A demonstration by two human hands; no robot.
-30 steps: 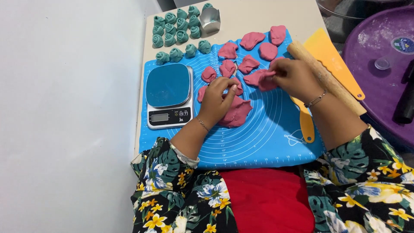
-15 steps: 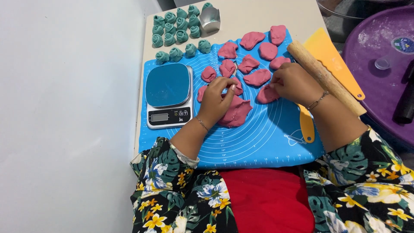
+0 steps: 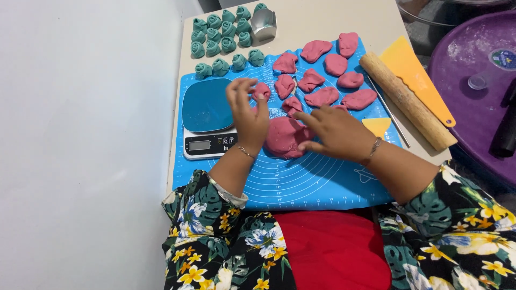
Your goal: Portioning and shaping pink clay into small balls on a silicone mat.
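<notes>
Two hands on the big soft pink dough lump (image 3: 285, 137), mid blue silicone mat (image 3: 322, 182) — right hand (image 3: 336, 131) flat, fingers open; left hand (image 3: 248, 110) pinching small pink dough bit (image 3: 262, 90). Dough prob soft, tacky, light — grab from edges w/ fingertips.

My left hand (image 3: 248, 114) is raised with the palm turned away from me, thumb and fingers curled loosely together at the tips. My right hand (image 3: 334, 131) lies flat, palm down, fingers spread and pointing left. Both forearms reach forward, a thin bracelet on each wrist.
</notes>
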